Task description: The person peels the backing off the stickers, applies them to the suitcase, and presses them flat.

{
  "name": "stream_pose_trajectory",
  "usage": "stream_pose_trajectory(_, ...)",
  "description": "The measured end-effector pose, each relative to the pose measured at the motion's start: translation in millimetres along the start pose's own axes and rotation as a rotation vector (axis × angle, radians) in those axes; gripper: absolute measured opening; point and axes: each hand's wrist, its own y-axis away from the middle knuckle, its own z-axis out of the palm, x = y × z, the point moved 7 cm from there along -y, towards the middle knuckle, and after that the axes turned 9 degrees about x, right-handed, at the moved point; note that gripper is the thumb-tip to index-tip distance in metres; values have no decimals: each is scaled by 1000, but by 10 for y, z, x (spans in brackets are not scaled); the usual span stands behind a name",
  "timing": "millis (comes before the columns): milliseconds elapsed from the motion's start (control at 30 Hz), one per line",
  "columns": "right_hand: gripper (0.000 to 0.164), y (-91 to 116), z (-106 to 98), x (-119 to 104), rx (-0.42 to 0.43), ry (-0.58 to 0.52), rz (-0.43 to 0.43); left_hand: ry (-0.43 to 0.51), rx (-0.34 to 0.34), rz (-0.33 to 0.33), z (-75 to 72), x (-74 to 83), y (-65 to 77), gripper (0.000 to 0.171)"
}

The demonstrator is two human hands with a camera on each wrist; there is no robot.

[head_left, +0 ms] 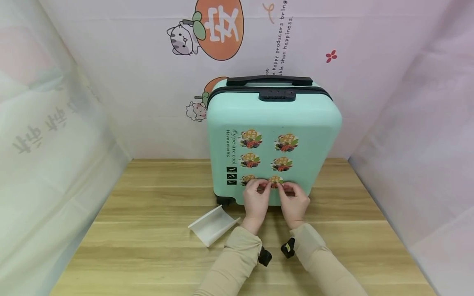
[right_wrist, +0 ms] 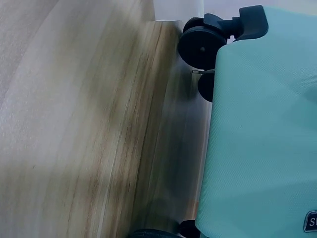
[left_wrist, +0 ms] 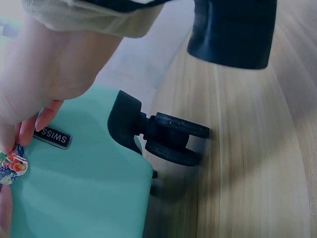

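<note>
A mint-green suitcase stands upright on the table with its front toward me. Several round fruit-print stickers sit in two columns on its front. Low in the right column, a fruit sticker lies between my two hands. My left hand pinches its left edge with thumb and fingers, partly covering the lowest left sticker. On the opposite edge, the thumb and fingers of my right hand pinch it too. In the left wrist view the same sticker shows close to the suitcase surface. The right wrist view shows no hand.
A white curled sheet lies on the wooden table left of my left forearm. Black wheels hold up the suitcase's lower corners. Behind it hangs a printed white backdrop, with pale curtains at both sides.
</note>
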Motion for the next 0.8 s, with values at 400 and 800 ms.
stream_pose_trajectory(400, 8, -10, 31, -41, -32, 13, -31, -273, 61, 115, -21, 44, -13, 10)
stream_pose_trajectory(800, 12, -47, 45, -61, -69, 75, -145, -325, 41, 235, -71, 72, -86, 35)
